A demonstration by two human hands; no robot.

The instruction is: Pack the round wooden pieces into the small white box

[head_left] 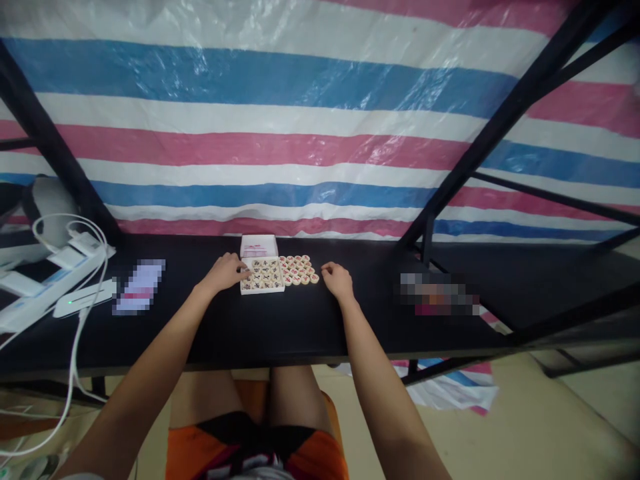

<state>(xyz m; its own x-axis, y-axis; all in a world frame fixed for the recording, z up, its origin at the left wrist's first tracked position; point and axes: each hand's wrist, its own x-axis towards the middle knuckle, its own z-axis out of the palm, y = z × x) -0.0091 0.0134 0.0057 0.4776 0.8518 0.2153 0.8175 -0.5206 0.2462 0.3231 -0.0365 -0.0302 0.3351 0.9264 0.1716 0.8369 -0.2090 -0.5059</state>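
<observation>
A small white box sits on the black table, filled with round Chinese chess pieces marked in black. Its white lid stands folded up behind it. Just right of the box, round pieces with red characters lie in neat rows on the tabletop. My left hand is at the box's left side, thumb and fingers apart at its edge; they seem to touch the box or the pieces there. My right hand rests just right of the red pieces, fingers loosely bent, holding nothing that I can see.
On the left of the black table are a blurred phone-like object, a white device and a white power strip with looping cables. A blurred item lies at right. Black metal posts flank a striped sheet.
</observation>
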